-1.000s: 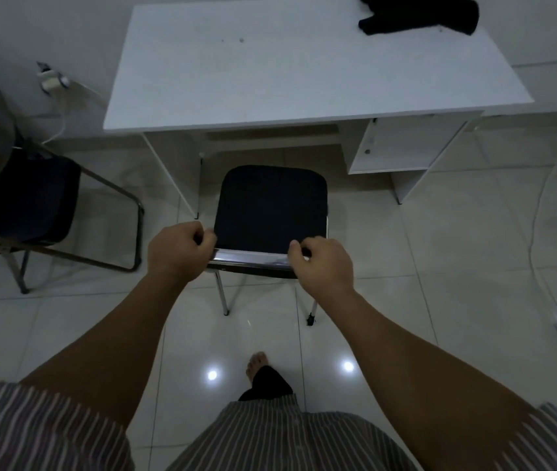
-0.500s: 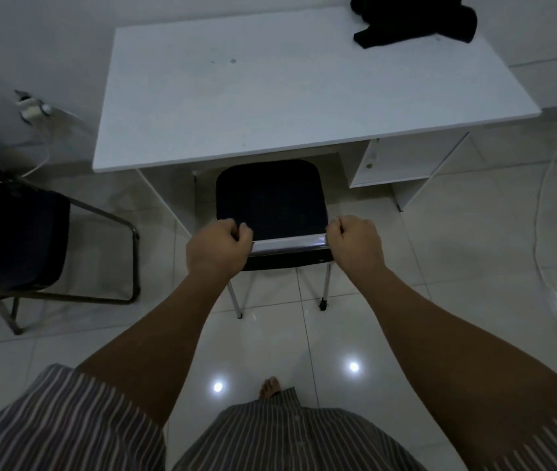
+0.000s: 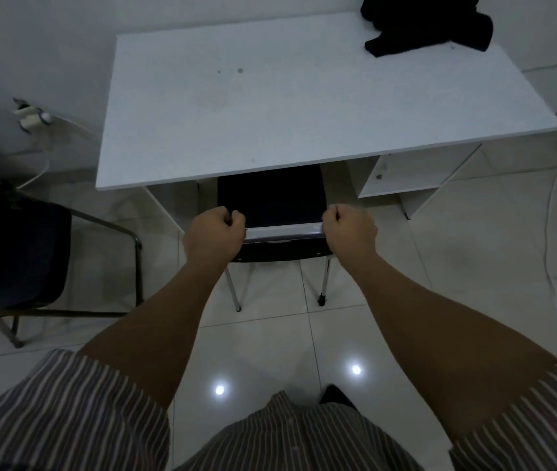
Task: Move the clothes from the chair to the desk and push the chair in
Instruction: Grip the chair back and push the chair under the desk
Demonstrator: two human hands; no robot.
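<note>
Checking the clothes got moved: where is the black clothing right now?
The black clothing lies on the white desk, at its far right corner by the wall, well away from both hands.

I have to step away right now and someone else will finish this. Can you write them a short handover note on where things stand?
Left hand: closed on the left end of the chair back's top rail.
Right hand: closed on the right end of the same rail.
Clothes: black heap on the far right corner of the desk; nothing lies on the visible part of the chair seat.
Done: clothes moved; the front of the seat is already under the desk edge.
Left: the rear legs and backrest stand clear of the desk, so probably push a little further, then let go.
</note>
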